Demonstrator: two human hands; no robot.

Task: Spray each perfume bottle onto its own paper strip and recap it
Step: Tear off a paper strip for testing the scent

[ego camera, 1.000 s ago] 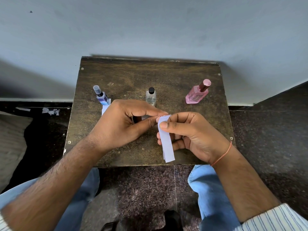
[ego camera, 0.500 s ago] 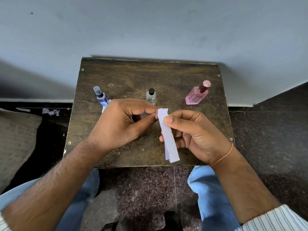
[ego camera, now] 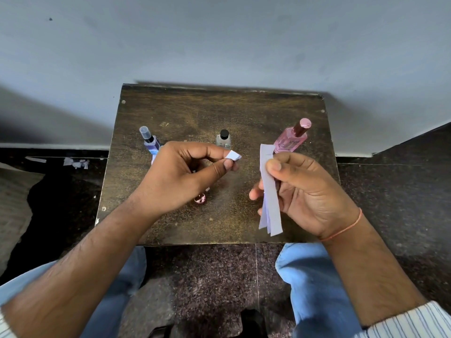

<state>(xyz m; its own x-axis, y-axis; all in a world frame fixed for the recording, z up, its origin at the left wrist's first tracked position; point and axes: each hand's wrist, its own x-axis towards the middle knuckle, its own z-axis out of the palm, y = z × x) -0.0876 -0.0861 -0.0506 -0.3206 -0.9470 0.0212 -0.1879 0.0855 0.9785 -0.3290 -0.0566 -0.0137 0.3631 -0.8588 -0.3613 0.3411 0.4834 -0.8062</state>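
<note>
Three perfume bottles stand in a row on the dark wooden table (ego camera: 219,111): a blue one with a clear cap (ego camera: 149,139) at left, a clear one with a black cap (ego camera: 223,139) in the middle, a pink one with a dark red cap (ego camera: 292,137) at right. My left hand (ego camera: 185,176) pinches a small piece of white paper (ego camera: 233,156) between thumb and forefinger. My right hand (ego camera: 302,191) holds a few long white paper strips (ego camera: 269,191) hanging down. A paper strip (ego camera: 153,159) lies by the blue bottle, mostly hidden by my left hand.
A small pink round object (ego camera: 200,198) lies on the table under my left wrist. The table stands against a grey wall (ego camera: 219,45). Paper scraps (ego camera: 75,163) lie on the dark floor at left. My blue-jeaned knees (ego camera: 314,289) are below the table's front edge.
My hands have moved apart. The left hand now holds a small piece of paper away from the strips, which went right with the right hand.
</note>
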